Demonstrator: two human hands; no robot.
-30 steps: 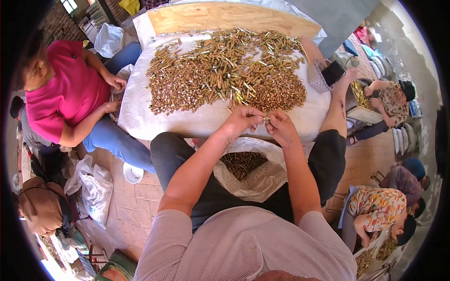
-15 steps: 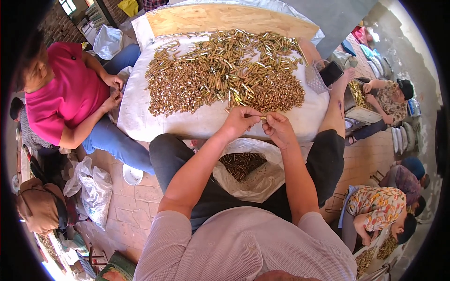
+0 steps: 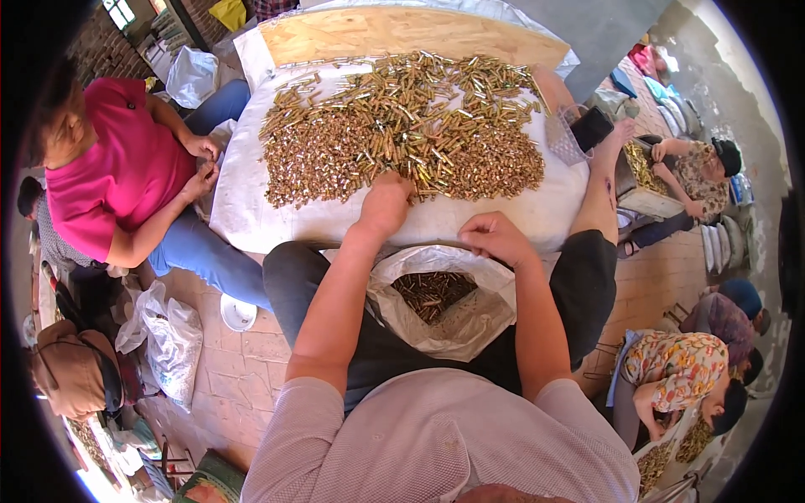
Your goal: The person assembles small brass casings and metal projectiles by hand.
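Note:
At the near edge of a heap of small brass-coloured metal tubes [image 3: 419, 126], my left hand [image 3: 387, 204] is bent over, its fingertips closed against the pieces and mostly hidden. My right hand [image 3: 496, 237] hovers over the far rim of an open white woven sack [image 3: 476, 334], to the right of its mouth. Its thumb and fingers are drawn together; whatever they hold, if anything, does not show. Dark brownish slim pieces [image 3: 432, 295] lie inside the sack, between my knees. Shorter coppery pieces [image 3: 314, 159] spread at the heap's left front, others [image 3: 495, 163] at the right front.
The heap rests on a white-covered table [image 3: 243, 214] with a wooden board [image 3: 411, 35] along its far side. A phone [image 3: 592, 129] lies at a basket on the right. A person in pink [image 3: 126, 168] sits close on the left; a white bowl [image 3: 238, 312] stands on the floor.
My hands were together above the sack, fingering a small brass-coloured piece. Now they are apart: the left has gone forward to the heap, the right has dropped slightly nearer the sack.

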